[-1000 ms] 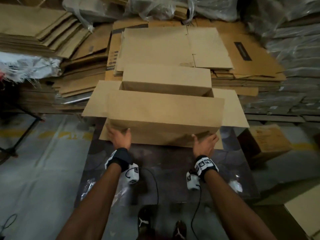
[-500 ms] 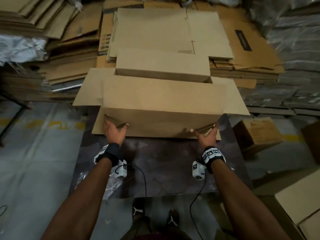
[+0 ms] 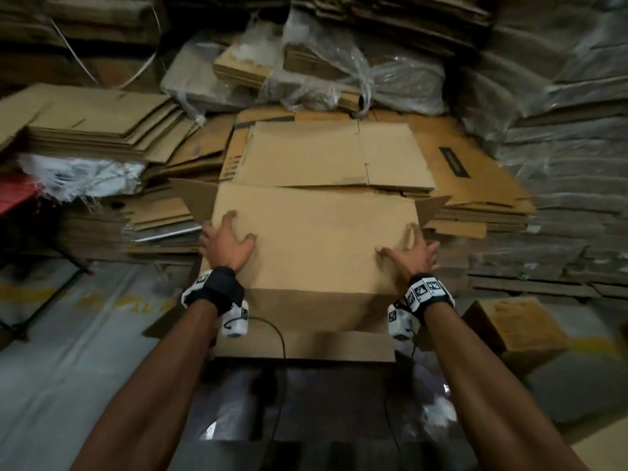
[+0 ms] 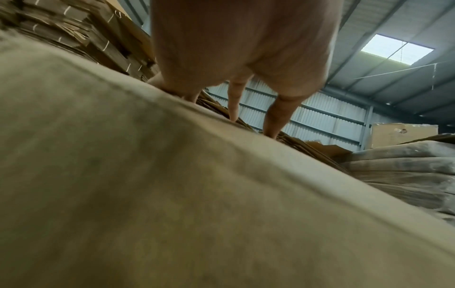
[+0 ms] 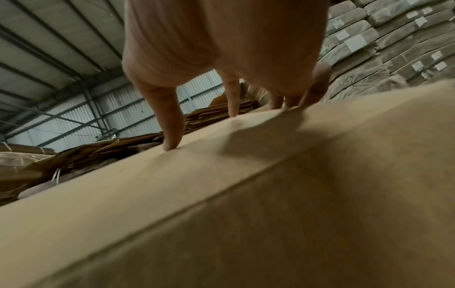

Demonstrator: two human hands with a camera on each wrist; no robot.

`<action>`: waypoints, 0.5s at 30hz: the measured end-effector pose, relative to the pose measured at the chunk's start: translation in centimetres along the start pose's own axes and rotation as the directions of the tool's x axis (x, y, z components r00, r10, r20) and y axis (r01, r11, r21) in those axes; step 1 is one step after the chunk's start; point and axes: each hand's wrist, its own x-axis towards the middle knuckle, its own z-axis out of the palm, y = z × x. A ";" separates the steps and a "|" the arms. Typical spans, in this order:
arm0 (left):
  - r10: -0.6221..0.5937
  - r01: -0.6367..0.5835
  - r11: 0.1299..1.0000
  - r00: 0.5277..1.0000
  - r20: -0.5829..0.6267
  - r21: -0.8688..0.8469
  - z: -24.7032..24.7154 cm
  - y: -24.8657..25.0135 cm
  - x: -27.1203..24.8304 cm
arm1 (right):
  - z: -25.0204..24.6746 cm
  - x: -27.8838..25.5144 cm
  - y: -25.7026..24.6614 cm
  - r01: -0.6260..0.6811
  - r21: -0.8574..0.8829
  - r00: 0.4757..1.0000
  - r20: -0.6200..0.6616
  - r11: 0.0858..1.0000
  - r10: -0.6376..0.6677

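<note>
On the dark tabletop [image 3: 339, 402] stands the cardboard box [image 3: 312, 239], with its broad upper panel facing the head camera. One flap [image 3: 306, 346] lies along its near edge, just above the tabletop surface. Two side flaps project from the far corners, one to the left and one to the right.

The left hand [image 3: 226, 244] rests flat on the left part of the upper panel. It is released, with fingers spread and straight. In the left wrist view, the fingertips [image 4: 232, 109] touch the cardboard surface and grip nothing.

The right hand [image 3: 409, 256] rests flat on the right part of the same panel, also released and spread. In the right wrist view, the thumb [image 5: 171, 128] presses on the panel. The outer fingers lie at the right edge; whether they wrap over it cannot be told, since the view is blurred.

Behind the box, touching or just beside it, lies a stack of flattened cardboard [image 3: 326, 154]. Plastic-wrapped bundles [image 3: 356, 73] sit above and beyond that stack. A smaller carton [image 3: 513, 324] stands on the floor [image 3: 68, 334] to the right of the tabletop.
</note>
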 end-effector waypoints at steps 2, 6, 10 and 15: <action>-0.012 0.009 0.998 0.999 0.052 0.060 -0.6 1.5 0.5 | -0.9 0.5 -0.6 0.000 -0.054 0.999 0.044 0.999 0.002; -0.033 0.017 0.995 0.986 0.162 0.101 -1.5 3.4 1.4 | -2.6 1.3 -1.2 -0.024 -0.115 0.994 0.105 0.993 0.037; -0.076 0.050 0.992 0.971 0.228 0.118 -1.6 4.1 2.2 | -3.4 2.0 -1.3 -0.030 -0.177 0.993 0.111 0.984 0.051; -0.124 0.087 0.988 0.943 0.308 0.129 0.1 2.6 1.4 | -2.0 2.1 0.3 -0.007 -0.188 0.981 0.188 0.982 0.043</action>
